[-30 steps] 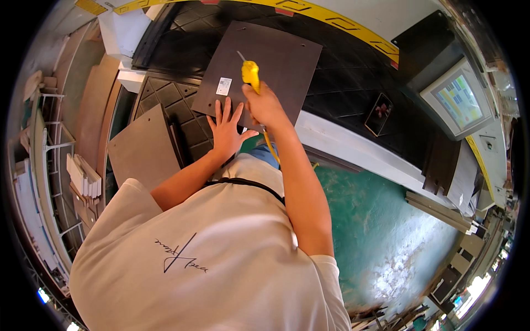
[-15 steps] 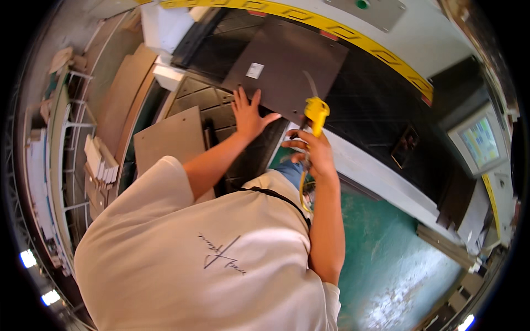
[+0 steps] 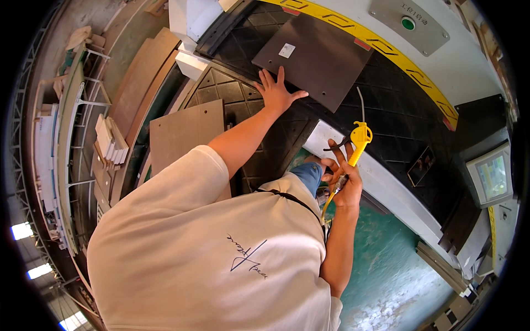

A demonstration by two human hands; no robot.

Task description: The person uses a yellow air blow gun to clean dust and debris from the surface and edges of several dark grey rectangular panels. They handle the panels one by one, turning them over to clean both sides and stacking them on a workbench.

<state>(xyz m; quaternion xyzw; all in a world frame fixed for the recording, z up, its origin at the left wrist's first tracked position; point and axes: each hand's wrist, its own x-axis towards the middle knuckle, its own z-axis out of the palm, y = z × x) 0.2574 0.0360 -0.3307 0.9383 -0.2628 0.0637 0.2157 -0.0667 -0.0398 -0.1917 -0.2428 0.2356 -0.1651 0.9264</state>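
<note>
A dark brown panel (image 3: 314,60) with a small white label and drilled holes lies on the black machine bed (image 3: 381,83). My left hand (image 3: 277,95) is spread, its fingertips at the panel's near left edge. My right hand (image 3: 349,185) is wrapped round a yellow air blow gun (image 3: 359,139), whose thin metal nozzle points up toward the bed, to the right of the panel. From the gun's lower end a yellow hose (image 3: 327,207) runs down past my waist. Left of my body, a lighter brown panel (image 3: 187,135) lies partly behind my left arm.
A yellow strip (image 3: 381,47) borders the far side of the bed. Beyond it is a grey plate with a green button (image 3: 408,23). A screen (image 3: 490,179) stands at the right, and a dark flat rectangular object (image 3: 421,165) rests on the bed. Racks of boards (image 3: 83,165) line the left.
The view has shifted, so most things sit farther right or lower. The blow gun now stands farther from the panel, with its nozzle off the panel's surface. My left hand stays at the panel's edge.
</note>
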